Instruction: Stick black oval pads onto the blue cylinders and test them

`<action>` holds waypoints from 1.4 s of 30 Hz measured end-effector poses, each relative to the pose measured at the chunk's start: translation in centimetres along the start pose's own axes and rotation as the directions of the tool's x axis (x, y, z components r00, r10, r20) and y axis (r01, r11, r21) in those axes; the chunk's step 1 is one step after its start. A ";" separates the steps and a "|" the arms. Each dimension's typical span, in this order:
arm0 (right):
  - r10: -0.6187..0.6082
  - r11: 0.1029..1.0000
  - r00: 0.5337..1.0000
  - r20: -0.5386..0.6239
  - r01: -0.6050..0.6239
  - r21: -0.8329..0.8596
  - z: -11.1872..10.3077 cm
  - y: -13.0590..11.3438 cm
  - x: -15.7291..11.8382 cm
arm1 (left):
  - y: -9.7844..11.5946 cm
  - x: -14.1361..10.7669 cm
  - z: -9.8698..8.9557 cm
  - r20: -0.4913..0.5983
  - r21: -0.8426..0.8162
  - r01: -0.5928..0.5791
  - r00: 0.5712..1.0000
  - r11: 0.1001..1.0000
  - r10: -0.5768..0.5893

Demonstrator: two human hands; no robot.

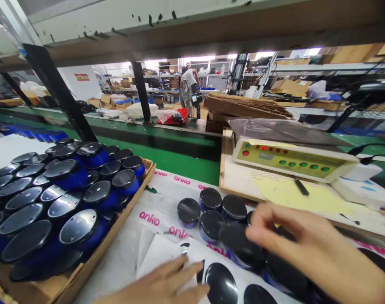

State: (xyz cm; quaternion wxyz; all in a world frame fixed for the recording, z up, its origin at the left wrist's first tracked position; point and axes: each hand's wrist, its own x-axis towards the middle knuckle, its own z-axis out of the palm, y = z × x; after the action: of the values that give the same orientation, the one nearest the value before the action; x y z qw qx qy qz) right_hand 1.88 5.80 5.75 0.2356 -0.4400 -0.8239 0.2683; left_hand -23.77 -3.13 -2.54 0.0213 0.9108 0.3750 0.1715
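My left hand (167, 280) lies at the bottom with its fingers stretched out over a white sheet (157, 255) of round black stickers (221, 283). My right hand (301, 240) is above a group of round blue pieces with black tops (211, 223). Its thumb and forefinger are curled together beside a dark, blurred disc-topped piece (241, 245). Whether anything is between those fingertips is hidden by blur and the hand itself. Several more black-topped pieces stand close together around and under my right hand.
On the left, a cardboard tray (116, 230) holds many stacked blue pieces with black tops (80, 226). A control box (293, 158) with lights sits on a board at right, with yellow paper (274, 190) and a black marker (301, 187). A shelf crosses overhead; a person (190, 80) stands far behind.
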 end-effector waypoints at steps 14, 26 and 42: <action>0.166 0.960 0.985 -0.045 -0.151 0.234 4.9 3.9 4.5 | -4.0 7.9 1.6 -0.262 -0.077 0.241 0.931 0.968 -0.252; 0.070 0.997 0.996 -0.061 -0.069 0.026 5.5 4.0 4.0 | -4.2 8.2 1.6 -0.265 -0.141 0.238 0.926 0.961 -0.268; -0.120 0.976 0.988 -0.097 0.100 -0.192 5.9 4.0 3.9 | -4.2 8.2 1.7 -0.281 -0.120 0.233 0.924 0.965 -0.259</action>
State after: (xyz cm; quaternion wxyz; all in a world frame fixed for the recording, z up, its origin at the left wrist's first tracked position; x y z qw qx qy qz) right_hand -1.39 9.59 -0.68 0.2519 -0.4276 -0.8547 0.1521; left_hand -20.65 5.74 -2.40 0.0252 0.8190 0.4777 0.3167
